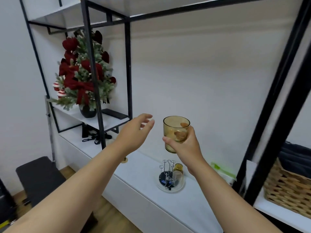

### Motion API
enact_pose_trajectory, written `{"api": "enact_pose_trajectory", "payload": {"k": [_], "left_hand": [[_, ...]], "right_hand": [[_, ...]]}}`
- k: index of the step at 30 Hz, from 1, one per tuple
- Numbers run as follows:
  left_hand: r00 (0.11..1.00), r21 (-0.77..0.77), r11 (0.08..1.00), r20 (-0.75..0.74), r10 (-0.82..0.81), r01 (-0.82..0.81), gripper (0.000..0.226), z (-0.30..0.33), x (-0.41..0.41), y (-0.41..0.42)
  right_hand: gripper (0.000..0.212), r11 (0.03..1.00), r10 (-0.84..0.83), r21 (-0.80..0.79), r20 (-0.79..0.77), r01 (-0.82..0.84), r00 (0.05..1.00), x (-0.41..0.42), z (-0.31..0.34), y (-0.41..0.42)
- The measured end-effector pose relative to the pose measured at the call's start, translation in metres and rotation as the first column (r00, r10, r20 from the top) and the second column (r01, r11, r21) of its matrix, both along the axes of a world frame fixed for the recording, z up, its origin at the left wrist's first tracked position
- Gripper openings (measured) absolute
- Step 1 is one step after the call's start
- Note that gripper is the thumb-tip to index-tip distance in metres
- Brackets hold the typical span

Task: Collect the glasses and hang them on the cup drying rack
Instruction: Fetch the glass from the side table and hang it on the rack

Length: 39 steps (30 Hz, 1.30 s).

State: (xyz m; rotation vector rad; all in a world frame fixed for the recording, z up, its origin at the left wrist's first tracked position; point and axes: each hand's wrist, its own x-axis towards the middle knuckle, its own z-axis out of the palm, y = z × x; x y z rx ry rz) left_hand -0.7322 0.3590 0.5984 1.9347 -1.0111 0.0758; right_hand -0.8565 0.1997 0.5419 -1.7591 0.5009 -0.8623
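Note:
My right hand (186,146) grips an amber drinking glass (175,126) upright in the air, above the white counter. Below it stands the wire cup drying rack (168,172) on a round white dish (178,188). An amber glass (178,167) and a clear glass (178,176) hang on the rack's right side. My left hand (137,132) is raised to the left of the held glass, fingers spread, holding nothing. Under my left forearm a small bit of another amber object (124,160) shows on the counter.
A black metal shelf frame (127,64) rises around the white counter (139,175). A decorated small tree (84,73) and a black remote (115,113) sit on the left shelf. A wicker basket (289,185) stands at right, a dark stool (38,179) at lower left.

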Motion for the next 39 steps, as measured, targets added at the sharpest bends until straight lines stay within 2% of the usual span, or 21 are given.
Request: {"api": "enact_pose_trajectory", "payload": {"k": [4, 8, 13, 17, 23, 28, 33, 36, 39], "left_hand": [[1.0, 0.022, 1.0, 0.005, -0.01, 0.01, 0.047, -0.002, 0.042, -0.02], [0.999, 0.06, 0.998, 0.041, -0.035, 0.032, 0.056, -0.011, 0.089, -0.052], [0.999, 0.067, 0.998, 0.029, 0.013, -0.015, 0.073, -0.017, 0.16, -0.083], [1.0, 0.1, 0.995, 0.021, 0.016, -0.018, 0.092, -0.018, 0.2, -0.098], [0.999, 0.087, 0.996, -0.016, -0.029, 0.031, 0.104, -0.009, 0.244, -0.145], [0.992, 0.075, 0.989, -0.035, -0.121, 0.124, 0.104, -0.027, 0.269, -0.188], [0.967, 0.022, 0.969, -0.079, -0.242, 0.244, 0.095, -0.054, 0.282, -0.211], [0.928, -0.02, 0.94, -0.151, -0.341, 0.342, 0.091, -0.066, 0.295, -0.224], [0.857, -0.077, 0.902, -0.285, -0.429, 0.426, 0.088, -0.082, 0.31, -0.234]], "right_hand": [[0.075, 1.0, 0.019, 0.023, 0.01, -0.019, 1.0, 0.058, -0.011, -0.011], [0.064, 0.995, 0.07, 0.075, 0.016, -0.071, 0.997, 0.127, -0.022, -0.029], [0.065, 0.983, 0.139, 0.118, 0.047, -0.143, 0.989, 0.212, -0.029, -0.057], [0.062, 0.978, 0.165, 0.122, 0.057, -0.171, 0.985, 0.251, -0.03, -0.072], [0.061, 0.986, 0.13, 0.093, 0.065, -0.136, 0.989, 0.283, -0.024, -0.103], [0.066, 0.995, 0.081, 0.053, 0.052, -0.083, 0.995, 0.302, -0.033, -0.12], [0.064, 0.994, -0.042, 0.103, 0.026, 0.04, 0.999, 0.297, -0.05, -0.125], [0.07, 0.98, -0.072, 0.192, 0.051, 0.061, 0.996, 0.293, -0.065, -0.13], [0.072, 0.911, -0.097, 0.411, 0.131, 0.035, 0.987, 0.284, -0.092, -0.134]]}}
